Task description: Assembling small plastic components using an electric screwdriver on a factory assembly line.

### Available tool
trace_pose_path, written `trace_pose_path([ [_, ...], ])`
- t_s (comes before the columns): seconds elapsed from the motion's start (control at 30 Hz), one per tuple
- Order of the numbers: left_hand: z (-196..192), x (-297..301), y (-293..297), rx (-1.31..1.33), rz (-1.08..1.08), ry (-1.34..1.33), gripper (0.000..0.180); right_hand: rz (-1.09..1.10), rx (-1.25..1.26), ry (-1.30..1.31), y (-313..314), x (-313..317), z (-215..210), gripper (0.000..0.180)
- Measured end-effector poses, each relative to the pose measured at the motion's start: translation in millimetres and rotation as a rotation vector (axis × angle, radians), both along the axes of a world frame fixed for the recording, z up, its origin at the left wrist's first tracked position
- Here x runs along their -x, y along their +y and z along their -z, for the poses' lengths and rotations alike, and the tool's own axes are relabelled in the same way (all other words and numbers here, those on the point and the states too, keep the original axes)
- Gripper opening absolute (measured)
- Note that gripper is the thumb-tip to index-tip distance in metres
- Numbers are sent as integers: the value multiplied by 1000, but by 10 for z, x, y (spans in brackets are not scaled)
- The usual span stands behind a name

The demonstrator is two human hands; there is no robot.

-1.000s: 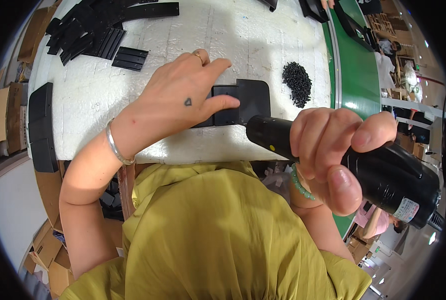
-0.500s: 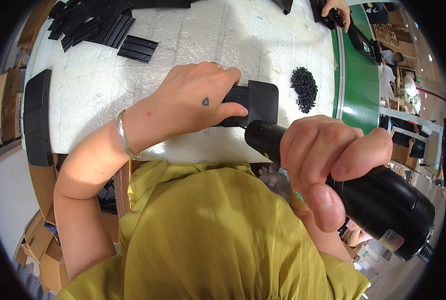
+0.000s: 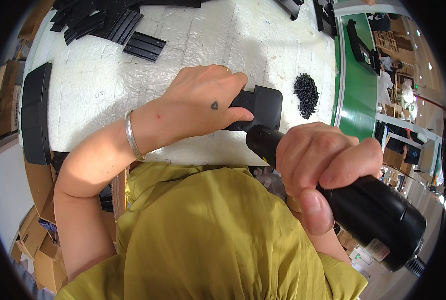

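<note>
My left hand grips a flat black plastic part on the white-covered table, its thumb pressing the top face and its other fingers curled over the far side. In my right hand is a black electric screwdriver, fingers wrapped round its body. The tool's nose points left at the near edge of the part, beside my left thumb. Whether the bit sits in a screw is too small to tell. Right of the part lies a pile of small black screws.
Black ribbed plates lie at the far left, next to a heap of similar pieces. A long black panel rests along the left edge. Beyond the table's right side is a green surface bearing a black part. Cardboard boxes stand lower left.
The view has shifted slightly. My hands keep their grips, with the screwdriver's nose still at the part's near edge. Another person's hand at the far right has gone from the black part there.
</note>
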State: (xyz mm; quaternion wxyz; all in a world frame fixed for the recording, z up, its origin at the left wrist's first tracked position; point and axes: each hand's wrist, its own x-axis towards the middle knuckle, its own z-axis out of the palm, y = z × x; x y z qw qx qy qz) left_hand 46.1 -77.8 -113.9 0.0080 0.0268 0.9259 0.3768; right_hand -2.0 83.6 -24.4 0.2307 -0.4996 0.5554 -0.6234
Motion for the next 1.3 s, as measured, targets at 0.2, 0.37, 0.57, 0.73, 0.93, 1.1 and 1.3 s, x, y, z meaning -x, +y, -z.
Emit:
trace_pose_path([
  [0.2, 46, -65, 6, -22, -7, 133, 40, 32, -113, 65, 132, 59, -98, 27],
  [0.37, -126, -49, -25, -341, -280, 169, 42, 169, 258, -467, 335, 34, -213, 26],
  [0.57, -174, -34, -197, -1111, -497, 417, 41, 488, 129, -418, 176, 168, 117, 57],
  [0.73, -178, -98, 280, -855, -416, 546, 46, 361, 142, -498, 96, 42, 276, 65],
  [0.93, -351, -280, -195, -1610, -41, -77, 30, 241, 126, -426, 242, 138, 319, 54],
  [1.1, -392, -581, -567, -1609, 22, -248, 28, 39, 170, -497, 334, -1, 282, 49],
  [1.3, -544, -765, -790, -1331, -230, 36, 32, 190, -228, -378, 502, 69, 133, 46],
])
